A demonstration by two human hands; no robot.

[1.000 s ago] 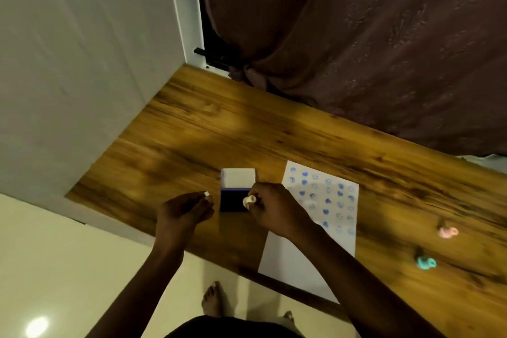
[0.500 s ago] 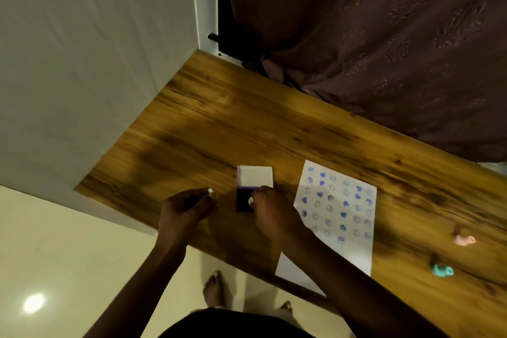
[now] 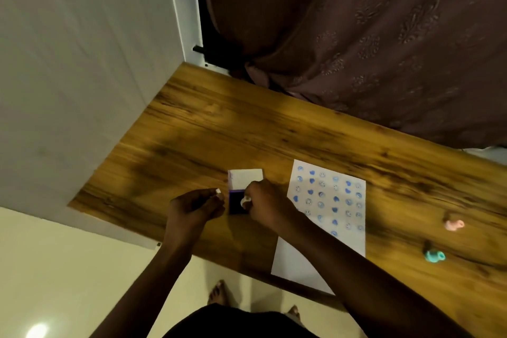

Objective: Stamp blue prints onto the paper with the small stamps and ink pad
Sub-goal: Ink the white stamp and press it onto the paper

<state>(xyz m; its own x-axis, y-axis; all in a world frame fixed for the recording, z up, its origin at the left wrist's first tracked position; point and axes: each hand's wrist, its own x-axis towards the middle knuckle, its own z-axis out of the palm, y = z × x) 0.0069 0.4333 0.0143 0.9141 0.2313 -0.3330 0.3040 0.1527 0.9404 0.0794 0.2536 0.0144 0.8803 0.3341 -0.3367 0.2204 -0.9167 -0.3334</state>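
The right hand [image 3: 264, 204], clenched on a small white stamp [image 3: 245, 202], has dropped onto the dark blue ink pad [image 3: 236, 203]; the left [image 3: 193, 210] pinches another. White printed paper [image 3: 326, 208] lies at three o'clock, awaiting a fresh print.

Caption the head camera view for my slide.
Right hand presses a white stamp onto the ink pad beside the stamped paper.

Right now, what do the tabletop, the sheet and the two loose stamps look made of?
Tabletop: wood or wood-look laminate, smooth with a slight sheen; streaky brown grain. Sheet: thin matte white paper, lying flat with blue prints on it. Pink stamp and teal stamp: likely moulded plastic, solid pastel colours; too blurred to be sure.
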